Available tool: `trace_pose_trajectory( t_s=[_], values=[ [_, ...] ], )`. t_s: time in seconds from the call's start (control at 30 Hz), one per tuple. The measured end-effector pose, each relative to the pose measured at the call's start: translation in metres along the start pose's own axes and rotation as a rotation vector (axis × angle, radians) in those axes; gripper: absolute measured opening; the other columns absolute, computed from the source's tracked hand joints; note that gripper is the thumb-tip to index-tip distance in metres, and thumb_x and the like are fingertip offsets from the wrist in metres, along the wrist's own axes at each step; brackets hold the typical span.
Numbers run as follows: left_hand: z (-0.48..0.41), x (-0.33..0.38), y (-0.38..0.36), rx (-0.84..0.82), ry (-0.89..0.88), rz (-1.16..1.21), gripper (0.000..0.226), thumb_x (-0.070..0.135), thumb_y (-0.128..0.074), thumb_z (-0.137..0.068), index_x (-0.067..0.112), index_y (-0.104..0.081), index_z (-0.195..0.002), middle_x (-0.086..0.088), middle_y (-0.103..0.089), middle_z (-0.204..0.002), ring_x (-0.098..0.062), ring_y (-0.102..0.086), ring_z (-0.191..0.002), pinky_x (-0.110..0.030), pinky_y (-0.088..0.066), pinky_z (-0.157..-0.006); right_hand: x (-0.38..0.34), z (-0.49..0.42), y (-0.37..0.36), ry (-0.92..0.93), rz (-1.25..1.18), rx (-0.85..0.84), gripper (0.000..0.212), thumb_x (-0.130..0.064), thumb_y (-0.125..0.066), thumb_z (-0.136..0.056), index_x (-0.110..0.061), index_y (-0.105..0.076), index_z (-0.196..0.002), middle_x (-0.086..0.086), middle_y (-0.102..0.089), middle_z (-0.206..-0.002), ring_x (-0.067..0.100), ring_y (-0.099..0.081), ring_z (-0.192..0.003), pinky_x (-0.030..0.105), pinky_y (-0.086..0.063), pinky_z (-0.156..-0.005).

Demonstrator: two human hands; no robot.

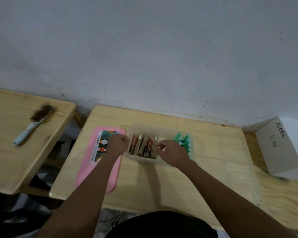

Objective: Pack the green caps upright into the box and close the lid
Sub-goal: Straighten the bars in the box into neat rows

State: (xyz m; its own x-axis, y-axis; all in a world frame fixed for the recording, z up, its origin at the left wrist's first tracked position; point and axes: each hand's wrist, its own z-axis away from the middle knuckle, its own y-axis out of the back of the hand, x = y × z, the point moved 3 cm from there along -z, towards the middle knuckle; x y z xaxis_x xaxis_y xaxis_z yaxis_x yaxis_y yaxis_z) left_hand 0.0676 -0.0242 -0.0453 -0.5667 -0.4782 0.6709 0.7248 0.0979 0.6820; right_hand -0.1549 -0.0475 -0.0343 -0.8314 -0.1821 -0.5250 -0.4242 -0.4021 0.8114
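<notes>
A clear plastic box (162, 130) stands on the middle wooden table. Several green caps (183, 140) stand upright in its right end. Several brown and red flat packets (143, 146) lean in its left part. My left hand (118, 143) grips the box's left rim with closed fingers. My right hand (172, 152) is over the box's middle, its fingers pinched at the rightmost packet; whether it holds it is unclear. The pink lid (110, 176) lies flat on the table left of the box, partly under my left forearm.
A brush (33, 124) with a pale blue handle lies on a second wooden table at the left. A white carton (282, 148) with handwriting stands at the right edge. A grey wall rises right behind the tables.
</notes>
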Motion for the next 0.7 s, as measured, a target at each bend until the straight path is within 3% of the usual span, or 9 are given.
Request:
trace_pose_trajectory(
  t_s=[0.13,0.2,0.33,0.47,0.6,0.7],
  values=[
    [-0.014,-0.010,0.002,-0.093,0.157,0.217,0.019,0.008,-0.064,-0.085,-0.003,-0.073,-0.097,-0.021,-0.071,-0.086,-0.031,-0.068,-0.076,-0.046,-0.057,-0.083,-0.017,-0.028,-0.022,-0.088,-0.105,-0.133,0.022,-0.035,-0.054,-0.087,-0.025,-0.074,-0.089,-0.006,-0.073,-0.096,0.014,-0.066,-0.089,0.036,-0.055,-0.083],
    [-0.020,-0.016,0.002,-0.152,0.261,0.315,0.016,0.006,-0.068,-0.082,-0.004,-0.072,-0.095,-0.018,-0.068,-0.076,-0.030,-0.065,-0.066,-0.051,-0.058,-0.081,-0.023,-0.041,-0.030,-0.147,-0.135,-0.135,0.029,-0.033,-0.052,-0.087,-0.017,-0.075,-0.082,0.001,-0.074,-0.084,0.017,-0.067,-0.080,0.037,-0.057,-0.078],
    [-0.024,-0.015,0.002,-0.181,0.348,0.365,0.010,0.003,-0.070,-0.081,-0.003,-0.071,-0.089,-0.017,-0.067,-0.070,-0.027,-0.062,-0.053,-0.042,-0.058,-0.071,-0.030,-0.056,-0.043,-0.308,-0.191,-0.071,0.033,-0.043,-0.057,-0.083,-0.012,-0.067,-0.074,0.004,-0.063,-0.066,0.023,-0.065,-0.069,0.031,-0.052,-0.066],
    [-0.020,-0.011,0.004,-0.175,0.329,0.344,0.011,0.004,-0.068,-0.082,0.000,-0.072,-0.092,-0.021,-0.071,-0.082,-0.032,-0.069,-0.069,-0.043,-0.059,-0.080,-0.031,-0.061,-0.047,-0.369,-0.219,-0.047,0.036,-0.044,-0.060,-0.080,-0.009,-0.062,-0.071,0.003,-0.058,-0.063,0.024,-0.062,-0.068,0.028,-0.046,-0.061],
    [-0.017,-0.007,0.007,-0.154,0.266,0.298,0.016,0.005,-0.066,-0.084,-0.001,-0.072,-0.097,-0.020,-0.072,-0.097,-0.034,-0.070,-0.090,-0.045,-0.056,-0.090,-0.027,-0.062,-0.043,-0.410,-0.275,-0.033,0.040,-0.049,-0.064,-0.074,-0.009,-0.066,-0.068,0.008,-0.067,-0.064,0.023,-0.067,-0.062,0.035,-0.059,-0.062],
    [-0.016,-0.005,0.007,-0.168,0.259,0.275,0.016,0.004,-0.063,-0.086,-0.001,-0.071,-0.099,-0.020,-0.072,-0.099,-0.034,-0.070,-0.091,-0.044,-0.056,-0.089,-0.023,-0.055,-0.037,-0.451,-0.583,0.024,0.031,-0.036,-0.072,-0.081,-0.009,-0.067,-0.068,0.011,-0.066,-0.064,0.020,-0.065,-0.053,0.030,-0.058,-0.049]
  ],
)
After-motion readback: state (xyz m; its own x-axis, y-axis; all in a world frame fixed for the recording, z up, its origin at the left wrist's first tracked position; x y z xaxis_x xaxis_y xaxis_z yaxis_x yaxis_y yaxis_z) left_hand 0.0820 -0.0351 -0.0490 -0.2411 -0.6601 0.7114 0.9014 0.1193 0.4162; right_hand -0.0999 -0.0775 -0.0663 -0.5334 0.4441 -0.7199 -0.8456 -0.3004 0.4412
